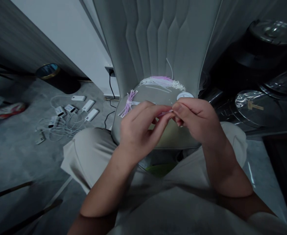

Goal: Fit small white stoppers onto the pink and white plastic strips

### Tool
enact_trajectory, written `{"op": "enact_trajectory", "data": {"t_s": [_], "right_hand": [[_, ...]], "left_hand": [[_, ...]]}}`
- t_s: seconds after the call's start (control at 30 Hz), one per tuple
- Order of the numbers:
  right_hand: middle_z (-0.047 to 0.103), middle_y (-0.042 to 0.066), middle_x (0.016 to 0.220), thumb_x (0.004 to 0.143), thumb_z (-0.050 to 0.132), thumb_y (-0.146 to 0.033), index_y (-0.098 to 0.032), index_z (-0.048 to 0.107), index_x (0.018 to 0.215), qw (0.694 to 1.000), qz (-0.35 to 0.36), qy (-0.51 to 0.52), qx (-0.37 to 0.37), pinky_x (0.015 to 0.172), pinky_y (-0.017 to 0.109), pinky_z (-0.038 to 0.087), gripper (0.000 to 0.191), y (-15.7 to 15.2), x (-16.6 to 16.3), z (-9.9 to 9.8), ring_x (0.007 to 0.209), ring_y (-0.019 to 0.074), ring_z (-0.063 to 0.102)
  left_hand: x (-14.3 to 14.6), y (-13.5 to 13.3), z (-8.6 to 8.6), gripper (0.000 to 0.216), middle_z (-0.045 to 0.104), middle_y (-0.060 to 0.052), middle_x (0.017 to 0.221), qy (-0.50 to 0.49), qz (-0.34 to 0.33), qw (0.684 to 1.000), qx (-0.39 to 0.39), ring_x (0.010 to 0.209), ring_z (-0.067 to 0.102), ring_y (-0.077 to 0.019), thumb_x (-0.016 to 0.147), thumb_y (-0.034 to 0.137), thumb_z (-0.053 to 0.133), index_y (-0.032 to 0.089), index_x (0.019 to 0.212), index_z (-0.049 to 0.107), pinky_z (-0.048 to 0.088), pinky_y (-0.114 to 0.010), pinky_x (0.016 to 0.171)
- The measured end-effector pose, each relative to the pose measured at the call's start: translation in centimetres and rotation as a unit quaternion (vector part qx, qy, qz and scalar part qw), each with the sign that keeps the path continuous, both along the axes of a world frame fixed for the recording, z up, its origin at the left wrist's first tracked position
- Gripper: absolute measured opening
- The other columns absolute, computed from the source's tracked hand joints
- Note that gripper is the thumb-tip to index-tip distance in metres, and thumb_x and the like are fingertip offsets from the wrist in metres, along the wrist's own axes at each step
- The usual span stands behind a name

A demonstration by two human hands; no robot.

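Above the seat of a grey chair [158, 93], my left hand [143, 125] and my right hand [197, 117] meet fingertip to fingertip. Both are closed in a pinch on a thin purple strand [165, 113], most of which the fingers cover. Left of my hands lies a bunch of purple and white strands [128, 103], gathered at its middle and fanned out at both ends. Behind them rests a pile of loose white and purple strands [159, 80] with knobby white ends at its right. A round white disc [184, 95] is partly hidden behind my right hand.
One white strand [170, 68] leans against the chair's padded back. On the floor at left are several white power banks [88, 105] with tangled cables [62, 127], and a dark bin [57, 78]. Shiny lidded pots [253, 104] stand at right.
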State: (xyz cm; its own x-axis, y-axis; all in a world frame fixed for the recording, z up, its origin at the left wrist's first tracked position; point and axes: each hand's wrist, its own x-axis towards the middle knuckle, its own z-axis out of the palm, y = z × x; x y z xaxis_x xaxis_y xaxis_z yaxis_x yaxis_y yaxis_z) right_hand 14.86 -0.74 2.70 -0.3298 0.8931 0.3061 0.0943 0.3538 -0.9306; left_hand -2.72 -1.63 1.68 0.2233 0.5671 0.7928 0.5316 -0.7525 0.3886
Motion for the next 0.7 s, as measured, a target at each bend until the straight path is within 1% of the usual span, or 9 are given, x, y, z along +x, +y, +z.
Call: {"op": "enact_trajectory", "data": {"t_s": [0.17,0.33,0.5,0.7], "right_hand": [[0.049,-0.004,0.061,0.102,0.054,-0.039,-0.019,0.052,0.063,1.000,-0.010,0.023,-0.009,0.056,0.024,0.037,0.044,-0.04,-0.17,0.05,0.056,0.0071,0.043],[0.048,-0.004,0.059,0.101,0.055,-0.043,-0.019,0.051,0.061,0.999,-0.028,0.023,-0.010,0.056,0.025,0.038,0.046,0.04,-0.22,0.04,0.055,0.0079,0.043],[0.048,-0.004,0.060,0.100,0.055,-0.045,-0.019,0.051,0.063,1.000,-0.020,0.015,-0.010,0.054,0.025,0.036,0.045,-0.12,-0.16,0.04,0.056,0.0077,0.044],[0.047,-0.004,0.061,0.101,0.054,-0.043,-0.019,0.050,0.064,1.000,-0.004,-0.008,0.011,0.053,0.025,0.033,0.045,-0.13,0.03,0.05,0.057,0.0077,0.044]], "left_hand": [[-0.14,-0.08,-0.06,0.011,0.068,0.003,0.077,-0.006,0.027,1.000,0.003,0.063,0.058,-0.0074,0.087,0.021,0.074,0.019,0.097,0.069,0.047,-0.024,0.060],[-0.03,-0.19,-0.09,0.013,0.067,0.002,0.078,-0.023,0.019,1.000,-0.003,0.064,0.057,-0.0085,0.087,0.015,0.071,0.023,0.095,0.065,0.048,-0.026,0.060],[0.16,-0.27,-0.11,0.018,0.067,0.002,0.078,-0.024,0.025,0.999,-0.007,0.065,0.057,-0.0108,0.086,0.013,0.070,0.027,0.093,0.062,0.048,-0.029,0.059],[0.25,-0.06,-0.12,0.015,0.061,0.003,0.070,-0.031,0.022,0.999,0.018,0.061,0.056,-0.0099,0.086,0.014,0.070,0.026,0.087,0.061,0.048,-0.028,0.056]]}}
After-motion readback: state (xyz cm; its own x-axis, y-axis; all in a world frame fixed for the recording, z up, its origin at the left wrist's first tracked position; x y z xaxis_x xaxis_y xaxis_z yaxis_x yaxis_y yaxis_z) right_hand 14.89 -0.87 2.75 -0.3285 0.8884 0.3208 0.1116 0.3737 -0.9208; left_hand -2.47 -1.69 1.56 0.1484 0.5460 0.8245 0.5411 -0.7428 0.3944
